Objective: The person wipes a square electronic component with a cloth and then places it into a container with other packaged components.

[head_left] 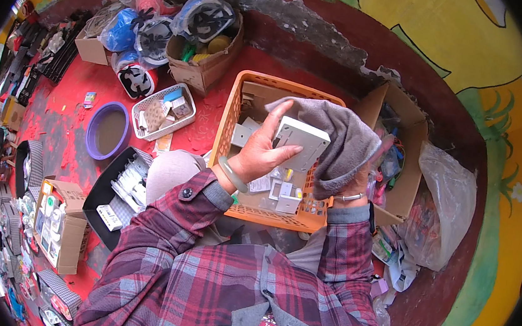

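Note:
My left hand grips a flat white plastic box by its left edge, with the thumb across its face. A grey cloth drapes behind the box and along its right side. My right hand is mostly covered by this cloth and closed around it; its fingers are hidden. Both hands are above an orange plastic basket. Inside the basket lie several small white plastic boxes and some cardboard.
Right of the basket stands an open cardboard box of mixed items, beside a clear plastic bag. To the left are a purple basin, a small white basket and a black tray. Filled cartons line the back wall.

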`<state>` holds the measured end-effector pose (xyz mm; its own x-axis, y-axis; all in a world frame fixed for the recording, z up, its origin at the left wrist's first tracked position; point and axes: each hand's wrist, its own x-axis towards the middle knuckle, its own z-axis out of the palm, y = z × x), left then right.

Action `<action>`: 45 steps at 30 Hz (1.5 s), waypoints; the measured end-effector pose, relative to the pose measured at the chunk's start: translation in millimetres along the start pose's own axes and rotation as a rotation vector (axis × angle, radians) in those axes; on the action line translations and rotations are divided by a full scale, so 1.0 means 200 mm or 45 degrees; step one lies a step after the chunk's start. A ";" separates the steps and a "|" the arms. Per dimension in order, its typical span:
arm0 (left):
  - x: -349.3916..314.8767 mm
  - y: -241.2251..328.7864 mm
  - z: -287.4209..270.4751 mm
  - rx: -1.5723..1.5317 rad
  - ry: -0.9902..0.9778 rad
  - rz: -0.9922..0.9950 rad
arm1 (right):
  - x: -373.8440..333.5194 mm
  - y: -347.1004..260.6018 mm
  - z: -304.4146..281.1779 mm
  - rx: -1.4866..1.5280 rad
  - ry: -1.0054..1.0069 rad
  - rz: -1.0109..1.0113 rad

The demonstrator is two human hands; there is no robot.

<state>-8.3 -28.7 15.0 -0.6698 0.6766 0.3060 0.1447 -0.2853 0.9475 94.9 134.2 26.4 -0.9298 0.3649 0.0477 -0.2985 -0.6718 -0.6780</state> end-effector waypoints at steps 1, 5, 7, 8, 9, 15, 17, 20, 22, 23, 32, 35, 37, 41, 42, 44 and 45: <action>0.01 0.00 0.00 0.129 0.019 0.082 | 0.01 -0.01 -0.01 -0.064 -0.023 -0.023; -0.01 0.06 0.01 0.395 0.064 0.210 | 0.02 -0.01 -0.01 -0.200 0.052 0.056; -0.01 0.06 0.02 0.605 0.087 0.376 | 0.00 0.00 0.01 -0.283 0.130 0.169; -0.02 0.03 0.01 0.760 0.051 0.442 | -0.02 0.00 -0.02 -0.370 0.032 0.240; -0.02 0.02 0.01 0.853 0.053 0.500 | -0.03 0.02 -0.01 -0.414 0.056 0.316; -0.07 -0.03 0.05 1.078 0.057 0.475 | -0.02 0.20 0.08 -0.605 0.083 -0.009; -0.06 -0.04 0.05 1.020 0.081 0.503 | -0.02 0.22 0.09 -0.529 0.178 -0.067; -0.06 -0.04 0.07 0.914 0.119 0.555 | 0.02 0.24 0.04 -0.627 0.203 -0.226; -0.05 -0.02 0.08 0.866 0.105 0.559 | 0.04 0.25 0.01 -0.730 0.312 -0.290; -0.05 -0.01 0.09 0.843 0.097 0.561 | 0.06 0.24 -0.01 -0.661 0.328 -0.257; -0.02 -0.02 0.04 0.979 0.157 0.415 | 0.06 0.07 -0.04 -0.303 0.029 -0.003; -0.04 -0.01 0.04 1.102 0.041 0.415 | -0.01 0.17 0.02 -0.874 -0.001 0.198; -0.05 -0.04 0.04 1.108 0.037 0.440 | 0.01 0.23 0.02 -0.767 -0.030 0.126; -0.06 -0.03 0.06 1.095 0.024 0.508 | 0.04 0.26 -0.01 -0.341 0.127 0.204; -0.05 -0.04 0.06 1.092 0.035 0.504 | 0.06 0.28 -0.06 -0.298 0.106 0.234; -0.05 -0.03 0.06 1.107 -0.006 0.447 | 0.07 0.28 -0.09 -0.275 0.252 0.274; -0.05 -0.01 0.07 1.074 -0.002 0.472 | 0.06 0.28 -0.10 -0.272 0.314 0.260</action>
<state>8.3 -24.3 11.1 -0.4738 0.6420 0.6028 0.8333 0.1054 0.5427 70.4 114.1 -25.8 -0.8780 0.3992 -0.2642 -0.0369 -0.6067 -0.7941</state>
